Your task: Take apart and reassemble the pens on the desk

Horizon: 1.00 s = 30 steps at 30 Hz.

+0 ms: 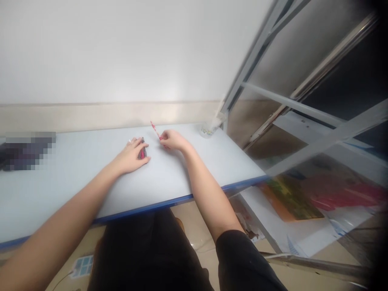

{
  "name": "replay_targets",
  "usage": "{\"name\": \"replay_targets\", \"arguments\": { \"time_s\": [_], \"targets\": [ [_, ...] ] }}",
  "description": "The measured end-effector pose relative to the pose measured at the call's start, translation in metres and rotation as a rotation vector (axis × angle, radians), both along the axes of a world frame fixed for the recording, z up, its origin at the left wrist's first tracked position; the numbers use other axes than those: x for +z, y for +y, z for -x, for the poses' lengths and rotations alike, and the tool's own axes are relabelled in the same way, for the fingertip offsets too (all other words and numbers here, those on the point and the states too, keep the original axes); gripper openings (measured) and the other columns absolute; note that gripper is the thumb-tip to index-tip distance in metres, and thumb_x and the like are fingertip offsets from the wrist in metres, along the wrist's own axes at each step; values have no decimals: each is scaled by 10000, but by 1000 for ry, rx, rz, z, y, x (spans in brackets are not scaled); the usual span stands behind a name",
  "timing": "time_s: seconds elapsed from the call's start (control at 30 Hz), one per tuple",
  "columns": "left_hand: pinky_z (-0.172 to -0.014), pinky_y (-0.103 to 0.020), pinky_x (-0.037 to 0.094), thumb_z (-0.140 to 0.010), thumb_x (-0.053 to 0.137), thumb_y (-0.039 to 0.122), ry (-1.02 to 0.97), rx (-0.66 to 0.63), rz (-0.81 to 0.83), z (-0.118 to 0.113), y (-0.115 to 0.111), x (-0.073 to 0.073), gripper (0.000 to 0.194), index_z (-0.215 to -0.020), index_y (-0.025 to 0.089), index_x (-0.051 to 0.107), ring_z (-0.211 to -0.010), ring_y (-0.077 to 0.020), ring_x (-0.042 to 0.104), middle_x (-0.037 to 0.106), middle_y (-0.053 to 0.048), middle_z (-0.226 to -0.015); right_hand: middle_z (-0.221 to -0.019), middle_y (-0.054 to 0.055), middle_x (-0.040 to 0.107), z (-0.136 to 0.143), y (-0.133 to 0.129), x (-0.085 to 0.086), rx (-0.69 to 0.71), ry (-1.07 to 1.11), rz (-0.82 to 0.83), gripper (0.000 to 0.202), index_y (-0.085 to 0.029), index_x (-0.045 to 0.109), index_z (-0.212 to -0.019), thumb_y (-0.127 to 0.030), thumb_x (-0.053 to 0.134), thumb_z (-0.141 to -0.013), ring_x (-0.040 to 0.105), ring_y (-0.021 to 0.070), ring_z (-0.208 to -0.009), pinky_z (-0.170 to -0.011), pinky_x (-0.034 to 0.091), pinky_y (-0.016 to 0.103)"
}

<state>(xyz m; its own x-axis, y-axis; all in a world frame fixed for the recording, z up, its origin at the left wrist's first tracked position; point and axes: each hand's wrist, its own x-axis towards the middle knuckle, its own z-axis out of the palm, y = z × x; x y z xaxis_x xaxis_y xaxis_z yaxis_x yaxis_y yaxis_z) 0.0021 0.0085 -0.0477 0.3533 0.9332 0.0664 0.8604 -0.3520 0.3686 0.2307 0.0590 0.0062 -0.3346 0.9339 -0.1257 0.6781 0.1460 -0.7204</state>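
Note:
On the white table [169, 178], my left hand [131, 155] curves its fingers and thumb around a small dark object with a pink part [142, 152]. The hand partly covers it, and its exact kind cannot be made out. To the right of it, my right hand [172, 140] pinches a thin red-and-white stick, pen-like in shape [155, 130]. The stick's far end points up and to the left, while its near end is hidden by the fingers. A short gap separates the two hands.
A clear cup with a coloured pattern [208, 129] stands at the table's back right. Dark, blurred-out items [27, 151] lie at the left. Metal shelving [327, 139] rises on the right, with an orange-green flat item [291, 198] on a low shelf. A power strip [81, 266] is below.

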Motion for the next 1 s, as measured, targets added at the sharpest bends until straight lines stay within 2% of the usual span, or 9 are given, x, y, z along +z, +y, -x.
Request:
{"name": "replay_targets", "arguments": {
  "time_s": [0.1,0.2,0.27,0.43,0.53,0.63,0.77,0.87,1.0],
  "targets": [
    [-1344,-648,154,-969,538,584,11,-21,12,2,0,2,720,-1559,172,546,-1685,-441,67,193,-173,-1818,-720,-9,639,-2,3,-3,-1,45,-78,75,-143,667,-910,-113,613,-868,555,132,-622,-648,426,246],
    [-1351,-637,140,-984,514,616,-9,-42,35,2,-2,3,758,-1584,153,503,-1690,-423,40,182,-182,-1818,-816,5,650,-3,4,-4,-40,202,-253,175,-131,723,-974,-223,579,-938,541,139,-740,-722,406,244],
    [-1354,-635,141,-987,502,665,-35,-34,29,2,-3,2,783,-1578,151,497,-1692,-416,56,199,-191,-1813,-799,-6,611,-2,3,-4,-75,293,-299,232,-136,730,-993,-291,558,-969,513,140,-744,-715,388,242],
    [-1352,-643,162,-982,503,726,-56,-24,-34,-2,-3,-3,750,-1481,170,565,-1684,-423,146,290,-203,-1784,-615,-51,353,2,-3,-10,-137,450,-193,305,-187,602,-744,-344,531,-996,326,129,-604,-582,275,251],
    [-1348,-603,224,-994,490,710,-69,-33,-85,-7,-4,-4,684,-1403,172,600,-1666,-399,234,419,-203,-1706,-572,-60,289,4,-7,-18,-137,505,-108,392,-213,475,-655,-362,547,-1010,260,121,-557,-548,232,266],
    [-1341,-563,258,-994,485,719,-68,-22,-68,-10,-4,-3,726,-1419,139,589,-1678,-395,192,377,-226,-1729,-550,-60,288,5,-12,-26,-138,531,-48,462,-228,421,-631,-406,548,-1037,248,118,-530,-532,243,271],
    [-1354,-615,134,-1010,444,716,8,0,-4,-11,-5,0,843,-1594,109,469,-1691,-427,87,190,-224,-1810,-495,-62,277,4,-17,-29,-171,559,14,542,-242,368,-582,-422,497,-1076,249,111,-481,-505,276,261],
    [-1353,-631,93,-1027,411,698,54,-13,-15,-13,-6,2,857,-1685,150,379,-1692,-413,98,208,-199,-1811,-441,-52,337,0,-21,-21,-89,515,51,581,-219,431,-552,-448,522,-1078,296,98,-436,-482,282,244],
    [-1349,-614,140,-1033,380,701,89,-11,-63,-16,-6,2,847,-1679,154,412,-1684,-406,166,275,-197,-1791,-425,-40,412,-5,-24,-12,-62,516,92,604,-200,500,-562,-498,530,-1087,332,85,-397,-454,277,231]
  ]
}}
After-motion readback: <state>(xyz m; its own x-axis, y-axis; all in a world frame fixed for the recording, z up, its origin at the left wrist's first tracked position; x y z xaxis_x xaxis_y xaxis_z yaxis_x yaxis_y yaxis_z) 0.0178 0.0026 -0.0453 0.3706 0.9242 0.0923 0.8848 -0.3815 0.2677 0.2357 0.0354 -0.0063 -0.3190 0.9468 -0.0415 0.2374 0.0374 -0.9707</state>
